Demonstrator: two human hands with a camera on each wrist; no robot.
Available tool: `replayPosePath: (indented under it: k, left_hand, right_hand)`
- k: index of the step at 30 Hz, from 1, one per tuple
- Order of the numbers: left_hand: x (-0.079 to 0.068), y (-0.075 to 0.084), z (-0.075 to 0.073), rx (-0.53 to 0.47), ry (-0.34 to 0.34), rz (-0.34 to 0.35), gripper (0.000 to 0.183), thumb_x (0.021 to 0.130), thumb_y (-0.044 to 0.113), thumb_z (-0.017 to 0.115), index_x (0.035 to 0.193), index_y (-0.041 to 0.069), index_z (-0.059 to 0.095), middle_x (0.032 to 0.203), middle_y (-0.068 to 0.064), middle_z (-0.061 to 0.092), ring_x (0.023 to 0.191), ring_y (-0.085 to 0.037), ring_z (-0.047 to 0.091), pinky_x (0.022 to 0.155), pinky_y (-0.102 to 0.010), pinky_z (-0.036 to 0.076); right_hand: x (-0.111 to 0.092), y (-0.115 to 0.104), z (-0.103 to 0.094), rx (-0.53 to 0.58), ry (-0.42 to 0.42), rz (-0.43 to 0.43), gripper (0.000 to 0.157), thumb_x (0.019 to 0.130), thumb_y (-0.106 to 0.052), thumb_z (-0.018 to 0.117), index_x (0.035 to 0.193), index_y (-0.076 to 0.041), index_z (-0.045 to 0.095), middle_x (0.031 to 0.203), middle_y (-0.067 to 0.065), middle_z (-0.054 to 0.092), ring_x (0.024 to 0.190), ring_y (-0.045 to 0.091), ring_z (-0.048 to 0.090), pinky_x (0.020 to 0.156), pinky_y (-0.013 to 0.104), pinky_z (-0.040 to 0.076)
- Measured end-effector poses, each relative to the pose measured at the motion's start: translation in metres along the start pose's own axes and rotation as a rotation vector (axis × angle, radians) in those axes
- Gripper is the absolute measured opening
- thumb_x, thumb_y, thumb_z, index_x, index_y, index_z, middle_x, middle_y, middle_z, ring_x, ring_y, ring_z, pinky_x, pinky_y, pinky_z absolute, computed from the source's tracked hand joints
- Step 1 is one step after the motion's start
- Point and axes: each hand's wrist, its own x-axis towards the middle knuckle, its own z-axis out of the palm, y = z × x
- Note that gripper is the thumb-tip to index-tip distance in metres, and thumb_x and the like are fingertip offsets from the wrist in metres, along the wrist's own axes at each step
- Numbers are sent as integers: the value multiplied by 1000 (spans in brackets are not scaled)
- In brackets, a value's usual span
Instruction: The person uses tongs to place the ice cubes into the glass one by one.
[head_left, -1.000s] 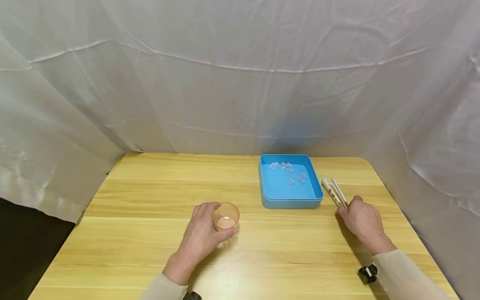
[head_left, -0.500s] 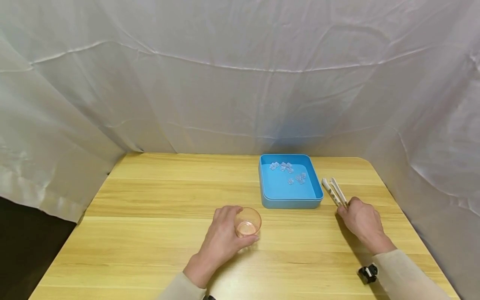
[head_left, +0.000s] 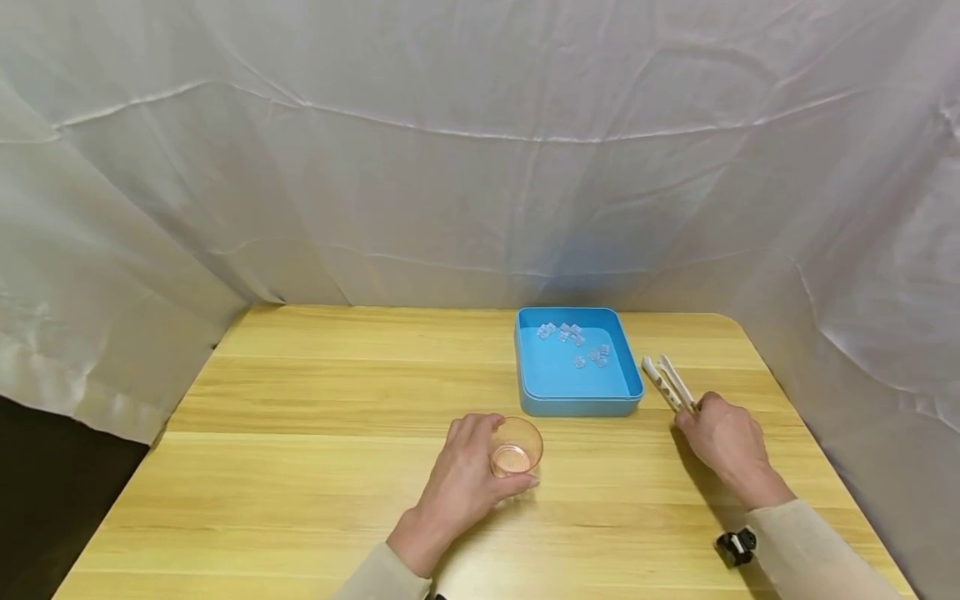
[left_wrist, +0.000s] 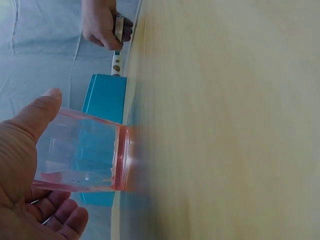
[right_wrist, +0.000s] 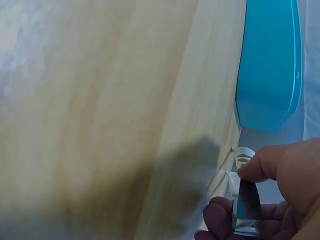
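My left hand (head_left: 463, 477) holds a see-through orange cup (head_left: 525, 433) by its side, thumb at the near side and fingers at the far side. The cup stands upright, its base right at the tabletop in the left wrist view, and nothing shows inside it. Over on the right, my right hand (head_left: 723, 440) pinches a pair of tongs (right_wrist: 247, 200) by the metal bend. Their pale, patterned tips (head_left: 660, 385) point away, spread apart, beside a blue square box (head_left: 581, 407). Several clear cubes (head_left: 570, 335) lie in that box, at its back and right.
A wooden table (head_left: 300, 483) carries everything. Grey-white cloth (head_left: 420, 192) hangs behind the table and along its sides. The box stands near the back edge, between the cup and the tongs but farther away. A small black device (head_left: 737, 547) sits at the right wrist.
My left hand has moved the cup to the right and slightly nearer to me, below the box. My right hand and the tongs have stayed in place.
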Motion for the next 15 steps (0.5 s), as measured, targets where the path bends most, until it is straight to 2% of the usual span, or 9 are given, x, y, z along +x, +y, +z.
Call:
replayPosePath:
  k: [8, 15]
  left_hand:
    - [0, 1, 2, 24, 30, 22, 88, 72, 50, 95, 139, 4, 59, 129, -8, 64, 122, -25, 56, 104, -41, 53]
    - [0, 1, 4, 20, 26, 0, 87, 72, 49, 95, 138, 5, 59, 128, -8, 65, 119, -24, 56, 102, -41, 54]
  right_hand:
    - [2, 2, -2, -2, 2, -7, 34, 101, -28, 57, 97, 6, 61, 70, 13, 59, 60, 28, 52, 51, 41, 40]
    - [3, 1, -2, 2, 2, 12, 35, 101, -28, 57, 95, 7, 58, 69, 14, 56, 59, 28, 51, 50, 40, 39]
